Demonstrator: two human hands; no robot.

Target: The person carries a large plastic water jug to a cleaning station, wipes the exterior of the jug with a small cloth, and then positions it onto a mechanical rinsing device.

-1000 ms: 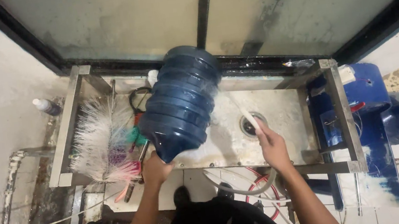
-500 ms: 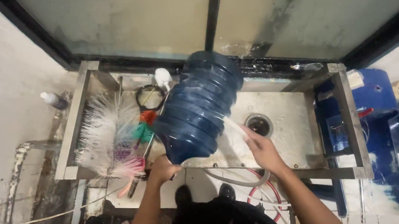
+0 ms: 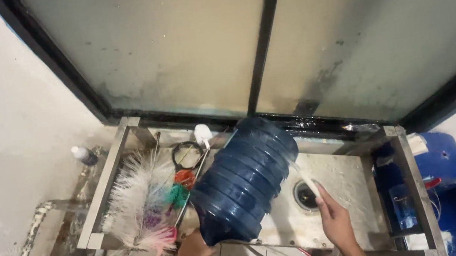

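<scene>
Large ribbed blue plastic water jug [image 3: 247, 179], tilted over the stainless steel sink [image 3: 343, 189]. Left hand [image 3: 194, 250] supports its lower end; right hand [image 3: 336, 222], beside it, grips what appears to be a white hose [image 3: 305, 178].

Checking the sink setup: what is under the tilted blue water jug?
Under the blue water jug lies the metal sink basin, its drain showing beside it. The left hand supports its lower end; the basin directly beneath is covered.

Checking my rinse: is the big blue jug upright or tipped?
Tipped: the big blue jug leans over the sink, base up toward the window, its lower end by the left hand.
</scene>
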